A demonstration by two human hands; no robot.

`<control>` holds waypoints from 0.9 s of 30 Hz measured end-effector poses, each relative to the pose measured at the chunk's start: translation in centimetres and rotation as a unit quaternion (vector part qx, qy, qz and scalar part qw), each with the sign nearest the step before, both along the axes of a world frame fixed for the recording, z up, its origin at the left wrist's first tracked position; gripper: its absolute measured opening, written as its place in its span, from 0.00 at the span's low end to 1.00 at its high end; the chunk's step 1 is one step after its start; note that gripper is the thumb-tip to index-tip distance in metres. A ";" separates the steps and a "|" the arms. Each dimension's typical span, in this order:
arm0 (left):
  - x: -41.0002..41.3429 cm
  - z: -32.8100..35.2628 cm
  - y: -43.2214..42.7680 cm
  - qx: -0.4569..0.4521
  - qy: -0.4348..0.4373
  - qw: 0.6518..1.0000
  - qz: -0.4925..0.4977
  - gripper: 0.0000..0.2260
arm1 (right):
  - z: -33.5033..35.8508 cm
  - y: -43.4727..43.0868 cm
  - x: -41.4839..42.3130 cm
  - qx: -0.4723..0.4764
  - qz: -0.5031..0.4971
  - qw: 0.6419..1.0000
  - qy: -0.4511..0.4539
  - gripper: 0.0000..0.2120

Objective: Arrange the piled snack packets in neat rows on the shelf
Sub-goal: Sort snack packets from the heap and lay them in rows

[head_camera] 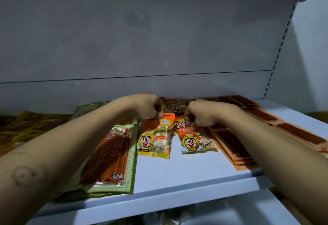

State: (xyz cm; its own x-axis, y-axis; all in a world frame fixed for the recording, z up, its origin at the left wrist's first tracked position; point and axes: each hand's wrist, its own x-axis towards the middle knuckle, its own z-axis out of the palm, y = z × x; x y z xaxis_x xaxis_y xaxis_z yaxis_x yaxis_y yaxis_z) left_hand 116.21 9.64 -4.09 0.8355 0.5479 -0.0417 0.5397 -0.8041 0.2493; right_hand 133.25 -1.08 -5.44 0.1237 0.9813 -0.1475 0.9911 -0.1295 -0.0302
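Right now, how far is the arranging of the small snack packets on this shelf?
Early. The front-left packet and front-right packet lie side by side. The left hand grips an orange-topped packet behind them; the right hand pinches the front-right packet's top. The back packets lie piled.

A white shelf (177, 175) carries a green packet (113, 155) of sticks at left front, cartoon packets (154, 142) in the middle, overlapping strip packets (229, 145) at right, and yellow packets (26, 125) far left.

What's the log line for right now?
left hand: pinches small orange cartoon snack packet | right hand: pinches second orange packet | white shelf: rows unfinished
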 end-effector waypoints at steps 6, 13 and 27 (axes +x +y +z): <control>2.2 0.0 1.7 0.035 -0.026 0.998 0.055 0.08 | -0.5 0.1 0.5 0.009 0.001 0.999 0.039 0.05; 3.1 -1.8 3.4 0.023 0.005 0.997 0.073 0.11 | -0.2 0.1 0.9 0.006 0.009 0.998 0.063 0.05; 1.1 -0.1 2.9 0.063 0.001 0.998 -0.003 0.17 | 3.0 4.5 1.0 0.024 -0.039 0.999 -0.013 0.21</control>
